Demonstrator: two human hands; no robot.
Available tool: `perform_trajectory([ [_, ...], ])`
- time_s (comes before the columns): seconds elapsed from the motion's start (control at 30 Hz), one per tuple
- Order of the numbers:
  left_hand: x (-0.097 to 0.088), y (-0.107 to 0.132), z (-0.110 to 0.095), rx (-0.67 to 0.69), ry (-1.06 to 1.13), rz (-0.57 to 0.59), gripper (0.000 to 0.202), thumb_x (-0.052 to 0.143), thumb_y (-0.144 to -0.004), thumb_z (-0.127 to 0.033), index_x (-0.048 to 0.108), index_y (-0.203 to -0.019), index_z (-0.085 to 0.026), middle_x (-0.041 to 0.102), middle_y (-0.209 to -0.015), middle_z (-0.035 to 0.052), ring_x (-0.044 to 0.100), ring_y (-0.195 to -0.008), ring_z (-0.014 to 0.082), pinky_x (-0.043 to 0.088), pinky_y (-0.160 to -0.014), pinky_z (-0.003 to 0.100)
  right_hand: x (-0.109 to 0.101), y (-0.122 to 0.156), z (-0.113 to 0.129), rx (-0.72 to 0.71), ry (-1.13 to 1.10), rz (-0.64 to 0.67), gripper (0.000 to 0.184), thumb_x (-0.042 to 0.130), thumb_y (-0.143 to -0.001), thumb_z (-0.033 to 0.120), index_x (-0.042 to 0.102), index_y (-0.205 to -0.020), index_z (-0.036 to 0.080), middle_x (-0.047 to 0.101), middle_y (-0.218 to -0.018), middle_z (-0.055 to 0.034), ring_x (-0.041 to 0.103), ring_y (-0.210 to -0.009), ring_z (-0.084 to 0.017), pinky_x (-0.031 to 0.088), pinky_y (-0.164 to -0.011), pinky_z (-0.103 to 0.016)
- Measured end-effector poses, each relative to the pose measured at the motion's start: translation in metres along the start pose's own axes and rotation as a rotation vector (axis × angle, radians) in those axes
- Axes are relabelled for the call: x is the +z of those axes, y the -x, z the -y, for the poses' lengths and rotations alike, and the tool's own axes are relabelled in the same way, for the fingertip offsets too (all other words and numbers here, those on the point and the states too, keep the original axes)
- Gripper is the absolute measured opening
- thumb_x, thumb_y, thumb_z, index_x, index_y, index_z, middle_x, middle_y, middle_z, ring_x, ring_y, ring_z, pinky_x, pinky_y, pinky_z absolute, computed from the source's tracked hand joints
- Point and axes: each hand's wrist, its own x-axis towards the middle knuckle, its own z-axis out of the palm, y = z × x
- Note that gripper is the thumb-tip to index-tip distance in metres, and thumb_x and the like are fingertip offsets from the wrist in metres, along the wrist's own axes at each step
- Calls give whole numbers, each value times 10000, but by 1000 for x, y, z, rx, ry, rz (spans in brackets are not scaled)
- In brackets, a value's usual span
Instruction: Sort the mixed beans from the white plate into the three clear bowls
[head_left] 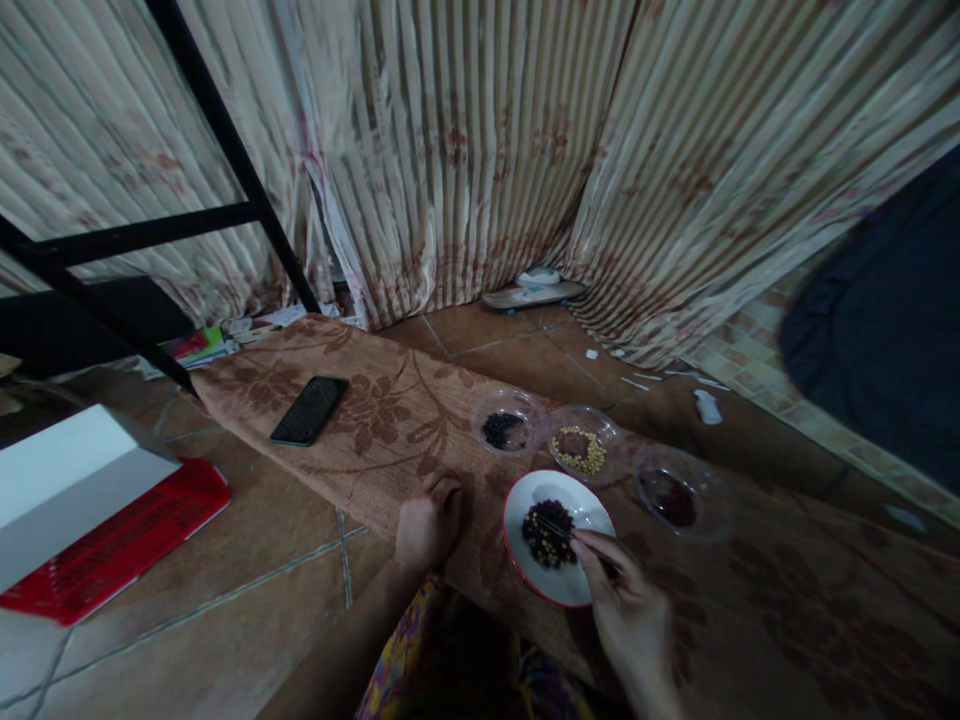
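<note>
A white plate with a red rim (pixel 581 585) lies on a brown flowered cloth (pixel 390 430) on the floor and holds a heap of mixed dark and yellow beans (pixel 547 535). My right hand (pixel 626 610) pinches a thin pair of chopsticks (pixel 559 528) whose tips reach into the heap. My left hand (pixel 429 525) rests on the cloth left of the plate, fingers curled into a loose fist. Behind the plate stand three clear bowls: one with black beans (pixel 504 428), one with yellow beans (pixel 581 450), one with dark red beans (pixel 675 497).
A black phone (pixel 310 410) lies on the cloth at the left. A red and white box (pixel 90 520) sits on the tiled floor far left, near a black metal frame (pixel 225 150). Striped curtains (pixel 480 150) hang behind. A dark bag (pixel 885 320) is at right.
</note>
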Motion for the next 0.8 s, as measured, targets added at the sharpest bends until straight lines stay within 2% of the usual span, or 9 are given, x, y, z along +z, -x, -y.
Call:
perform_trajectory([
  [0.23, 1, 1, 1, 10, 21, -2, 164, 502, -941, -211, 664, -967, -223, 694, -1095, 24, 686, -882, 140, 526, -768, 226, 2, 2, 0, -41, -9, -2, 291, 668, -789, 484, 762, -887, 226, 754, -978, -71, 708, -927, -228, 574, -797, -323],
  [0.4, 1, 1, 1, -1, 21, 7, 172, 495, -944, -205, 665, -966, -214, 689, -1106, 31, 683, -886, 145, 528, -779, 238, 3, 3, -3, -99, -11, -5, 265, 653, -816, 454, 756, -894, 223, 754, -971, -70, 711, -920, -213, 570, -820, -314],
  [0.6, -1, 0, 0, -20, 4, 18, 163, 500, -940, -209, 662, -963, -217, 695, -1066, 32, 682, -873, 152, 519, -758, 238, 0, 7, -2, -71, -12, -4, 285, 653, -809, 479, 757, -885, 224, 757, -990, -74, 714, -921, -217, 570, -815, -310],
  [0.7, -1, 0, 0, -19, 0, 18, 167, 495, -945, -210, 659, -975, -219, 696, -1085, 31, 685, -883, 152, 516, -759, 236, -7, 6, 2, -20, 9, -46, 319, 666, -785, 516, 763, -888, 230, 762, -978, -66, 717, -899, -220, 571, -785, -299],
  [0.8, -1, 0, 1, -20, -12, 14, 173, 491, -950, -212, 661, -978, -219, 702, -1080, 29, 693, -865, 151, 517, -740, 235, -15, -12, 10, -5, 20, -138, 352, 688, -762, 531, 765, -915, 223, 765, -962, -65, 719, -839, -215, 568, -751, -290],
])
